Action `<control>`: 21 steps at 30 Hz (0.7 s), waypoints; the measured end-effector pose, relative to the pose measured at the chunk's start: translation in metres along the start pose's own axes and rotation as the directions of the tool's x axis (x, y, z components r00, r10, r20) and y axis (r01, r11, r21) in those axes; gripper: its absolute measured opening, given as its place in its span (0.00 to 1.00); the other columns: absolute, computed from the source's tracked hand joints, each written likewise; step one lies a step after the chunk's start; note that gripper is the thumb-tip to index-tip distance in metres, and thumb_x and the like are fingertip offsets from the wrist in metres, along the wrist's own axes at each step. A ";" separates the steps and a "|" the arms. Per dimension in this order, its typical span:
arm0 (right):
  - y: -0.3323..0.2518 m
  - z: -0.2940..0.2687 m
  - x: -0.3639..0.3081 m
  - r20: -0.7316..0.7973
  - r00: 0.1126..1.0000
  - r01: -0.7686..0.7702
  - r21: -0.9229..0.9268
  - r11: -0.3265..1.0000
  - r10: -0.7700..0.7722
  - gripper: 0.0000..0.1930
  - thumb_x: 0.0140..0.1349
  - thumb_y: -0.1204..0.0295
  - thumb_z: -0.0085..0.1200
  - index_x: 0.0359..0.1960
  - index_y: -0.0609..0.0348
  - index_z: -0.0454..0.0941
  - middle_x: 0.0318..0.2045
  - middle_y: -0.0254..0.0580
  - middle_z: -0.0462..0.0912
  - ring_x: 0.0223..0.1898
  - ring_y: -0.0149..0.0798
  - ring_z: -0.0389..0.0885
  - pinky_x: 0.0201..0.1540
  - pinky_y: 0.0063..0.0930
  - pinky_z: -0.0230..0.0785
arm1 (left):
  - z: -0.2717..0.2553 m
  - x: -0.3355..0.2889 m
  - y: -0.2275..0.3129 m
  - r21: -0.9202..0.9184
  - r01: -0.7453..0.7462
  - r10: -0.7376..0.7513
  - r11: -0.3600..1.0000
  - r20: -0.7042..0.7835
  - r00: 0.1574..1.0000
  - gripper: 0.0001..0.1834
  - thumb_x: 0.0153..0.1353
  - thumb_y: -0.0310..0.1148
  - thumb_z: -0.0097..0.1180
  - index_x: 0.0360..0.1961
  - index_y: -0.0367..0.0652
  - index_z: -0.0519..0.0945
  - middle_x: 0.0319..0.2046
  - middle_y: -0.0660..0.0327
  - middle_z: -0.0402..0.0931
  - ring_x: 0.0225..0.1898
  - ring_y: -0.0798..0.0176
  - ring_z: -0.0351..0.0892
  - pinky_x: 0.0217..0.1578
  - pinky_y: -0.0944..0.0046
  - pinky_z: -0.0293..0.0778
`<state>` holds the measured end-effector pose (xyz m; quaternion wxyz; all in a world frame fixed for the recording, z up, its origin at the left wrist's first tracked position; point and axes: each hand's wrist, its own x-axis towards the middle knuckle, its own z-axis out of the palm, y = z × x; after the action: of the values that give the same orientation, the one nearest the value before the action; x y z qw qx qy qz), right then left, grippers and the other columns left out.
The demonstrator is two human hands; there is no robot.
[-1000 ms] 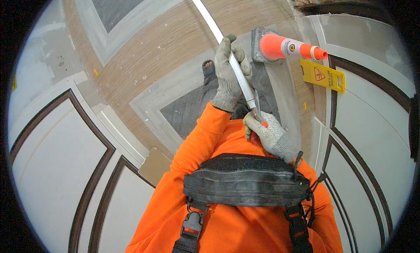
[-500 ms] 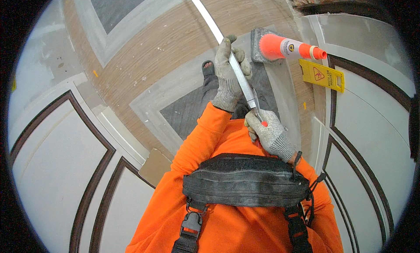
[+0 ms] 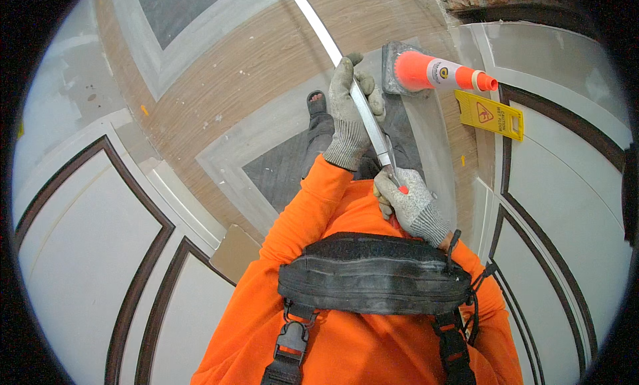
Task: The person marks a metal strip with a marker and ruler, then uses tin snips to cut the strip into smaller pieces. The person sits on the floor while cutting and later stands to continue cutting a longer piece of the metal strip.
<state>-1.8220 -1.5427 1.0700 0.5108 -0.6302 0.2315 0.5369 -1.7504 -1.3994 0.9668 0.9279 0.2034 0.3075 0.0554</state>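
Note:
A long, narrow white-silver metal strip (image 3: pixel 314 24) runs from the top of the view down to just in front of my chest. Partway along it, my left hand (image 3: pixel 345 112), in a grey knit work glove, is closed around the strip. My right hand (image 3: pixel 418 202), also gloved, grips snips (image 3: pixel 403 190) with a bit of red handle showing. Their metal jaws reach up to the near end of the strip; whether they are around its edge or only against it I cannot tell. Most of the handles are hidden in the glove.
An orange traffic cone (image 3: pixel 416 71) on a dark base stands ahead to the right, beside a yellow wet-floor sign (image 3: pixel 489 115). White panels with dark brown trim (image 3: pixel 160 215) flank me on both sides. A black chest bag (image 3: pixel 373 272) sits across my front.

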 end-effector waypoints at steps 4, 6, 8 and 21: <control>-0.002 -0.003 -0.001 0.026 1.000 0.002 -0.027 1.000 -0.001 0.15 0.74 0.60 0.53 0.33 0.57 0.76 0.17 0.29 0.72 0.18 0.26 0.70 0.22 0.27 0.64 | -0.001 0.002 -0.002 -0.006 -0.001 0.001 1.000 0.005 1.000 0.25 0.78 0.54 0.48 0.58 0.41 0.71 0.23 0.67 0.66 0.16 0.71 0.68 0.10 0.70 0.62; -0.002 -0.006 0.000 0.058 0.998 0.023 -0.059 0.998 -0.019 0.15 0.75 0.59 0.52 0.34 0.58 0.77 0.18 0.30 0.74 0.20 0.26 0.72 0.23 0.26 0.66 | -0.003 0.002 -0.002 -0.003 0.009 -0.009 1.000 0.011 1.000 0.25 0.78 0.54 0.48 0.57 0.41 0.71 0.23 0.67 0.66 0.16 0.71 0.68 0.10 0.70 0.61; -0.012 -0.005 0.003 0.072 0.997 0.049 -0.094 0.994 -0.042 0.17 0.76 0.58 0.52 0.35 0.59 0.78 0.19 0.32 0.75 0.21 0.26 0.74 0.25 0.26 0.68 | 0.001 0.000 0.000 0.006 0.014 -0.014 1.000 -0.011 1.000 0.25 0.78 0.54 0.48 0.57 0.42 0.71 0.23 0.67 0.65 0.16 0.71 0.67 0.10 0.70 0.61; -0.006 -0.005 0.007 0.052 0.999 0.021 -0.100 0.995 -0.016 0.17 0.76 0.60 0.52 0.35 0.61 0.79 0.18 0.34 0.75 0.19 0.29 0.74 0.25 0.28 0.69 | -0.010 0.006 -0.006 -0.018 0.012 -0.013 1.000 -0.043 0.999 0.25 0.77 0.51 0.49 0.60 0.40 0.69 0.20 0.66 0.68 0.10 0.68 0.68 0.07 0.67 0.64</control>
<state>-1.8122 -1.5427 1.0654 0.4893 -0.6434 0.1853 0.5588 -1.7516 -1.4005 0.9541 0.9231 0.1921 0.3281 0.0568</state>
